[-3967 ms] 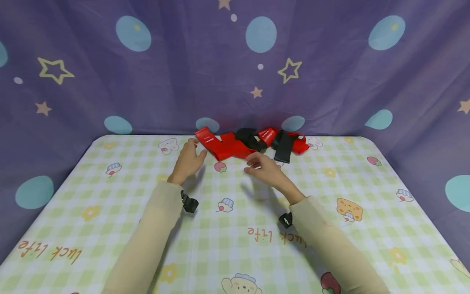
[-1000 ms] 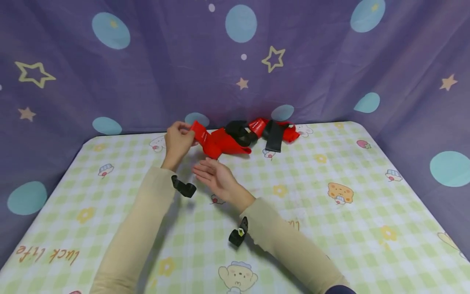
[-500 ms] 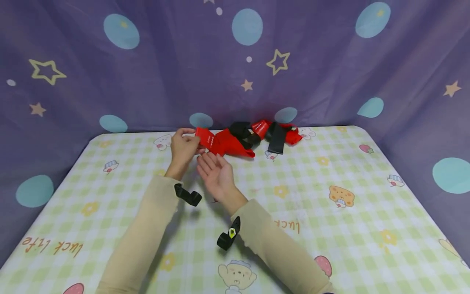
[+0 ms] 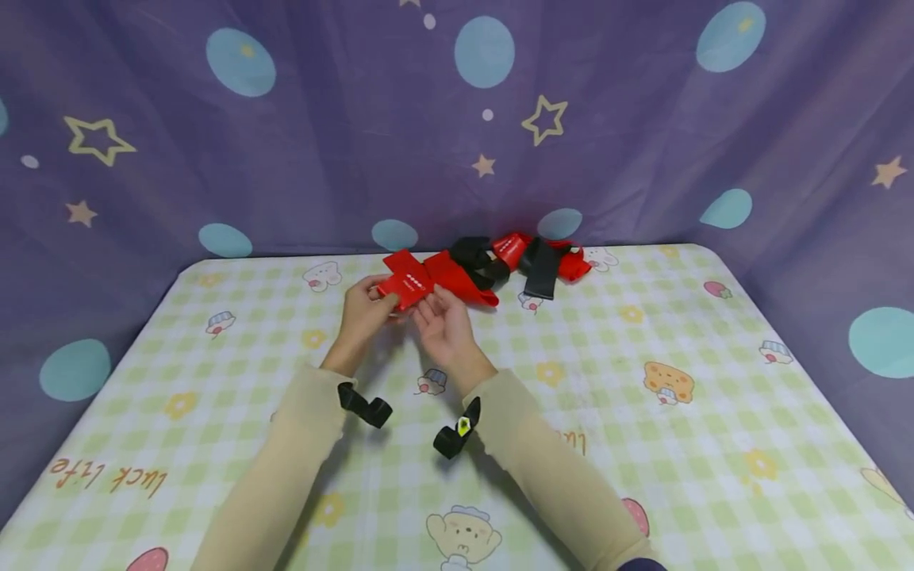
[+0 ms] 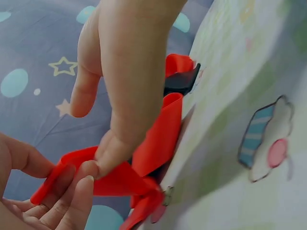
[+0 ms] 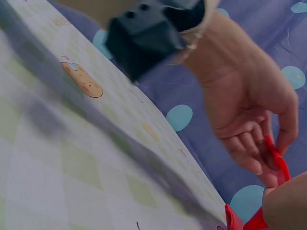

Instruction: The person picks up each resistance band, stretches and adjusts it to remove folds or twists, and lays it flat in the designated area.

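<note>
A red resistance band (image 4: 407, 285) with white print lies at the back of the table, its left end lifted. My left hand (image 4: 360, 321) pinches that end between thumb and fingers, which the right wrist view also shows at the left hand (image 6: 249, 110). Palm up, my right hand (image 4: 448, 333) reaches the band from the right. In the left wrist view the fingers of the right hand (image 5: 129, 91) touch the red band (image 5: 120, 179), while its thumb stands apart from it. The left hand (image 5: 53, 201) is seen there too, beside the band's folded end.
Right of the hands lie a black band (image 4: 480, 262), another red band (image 4: 509, 248) and a black strip (image 4: 543, 270), heaped against the purple curtain (image 4: 328, 159). A checked cloth (image 4: 571, 492) covers the table. Both wrists wear black cameras.
My left hand has taken hold of the band's left end and drawn it nearer, folding it. My right hand has moved left, turned palm up and come to the band.
</note>
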`<control>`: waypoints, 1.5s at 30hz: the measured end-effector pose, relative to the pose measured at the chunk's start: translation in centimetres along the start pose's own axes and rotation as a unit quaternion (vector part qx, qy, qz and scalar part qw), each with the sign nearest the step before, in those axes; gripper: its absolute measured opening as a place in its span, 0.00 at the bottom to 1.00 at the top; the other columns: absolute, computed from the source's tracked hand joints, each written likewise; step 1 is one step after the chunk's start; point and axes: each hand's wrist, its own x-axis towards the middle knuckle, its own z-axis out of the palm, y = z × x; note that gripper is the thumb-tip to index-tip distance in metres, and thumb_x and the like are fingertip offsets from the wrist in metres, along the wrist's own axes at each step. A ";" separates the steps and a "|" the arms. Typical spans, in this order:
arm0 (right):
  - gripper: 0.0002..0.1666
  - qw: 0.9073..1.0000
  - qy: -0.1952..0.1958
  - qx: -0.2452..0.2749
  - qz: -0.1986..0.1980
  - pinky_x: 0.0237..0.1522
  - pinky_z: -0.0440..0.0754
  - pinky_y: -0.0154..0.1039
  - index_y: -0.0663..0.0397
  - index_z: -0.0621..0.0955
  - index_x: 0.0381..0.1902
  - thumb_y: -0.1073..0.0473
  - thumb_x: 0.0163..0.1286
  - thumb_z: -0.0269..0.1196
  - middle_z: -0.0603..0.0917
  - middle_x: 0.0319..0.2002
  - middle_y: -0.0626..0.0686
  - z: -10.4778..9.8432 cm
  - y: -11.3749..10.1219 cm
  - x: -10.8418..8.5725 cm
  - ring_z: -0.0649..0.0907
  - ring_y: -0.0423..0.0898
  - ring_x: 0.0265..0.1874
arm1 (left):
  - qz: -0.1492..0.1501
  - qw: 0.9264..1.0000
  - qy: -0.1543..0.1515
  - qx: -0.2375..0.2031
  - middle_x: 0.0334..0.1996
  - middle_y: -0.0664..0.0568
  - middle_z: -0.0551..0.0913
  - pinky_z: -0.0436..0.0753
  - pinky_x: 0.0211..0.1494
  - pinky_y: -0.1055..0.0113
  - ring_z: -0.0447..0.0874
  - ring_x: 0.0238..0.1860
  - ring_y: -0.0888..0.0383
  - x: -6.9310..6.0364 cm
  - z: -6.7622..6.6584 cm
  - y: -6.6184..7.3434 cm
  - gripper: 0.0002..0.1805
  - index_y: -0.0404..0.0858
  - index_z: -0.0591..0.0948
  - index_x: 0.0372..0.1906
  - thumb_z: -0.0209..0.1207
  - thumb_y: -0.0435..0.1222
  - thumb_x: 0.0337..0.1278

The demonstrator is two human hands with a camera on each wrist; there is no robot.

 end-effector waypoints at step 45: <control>0.33 0.977 -0.038 -0.211 0.011 0.71 0.61 0.39 0.64 0.61 0.70 0.72 0.67 0.51 0.60 0.71 0.53 0.7 -3.0 1.9 0.65 0.47 0.62 | 0.005 0.985 -0.160 0.063 0.32 0.32 0.86 0.83 0.27 0.68 0.88 0.26 0.53 -7.7 -1.3 -3.9 0.17 0.22 0.77 0.49 0.48 0.25 0.56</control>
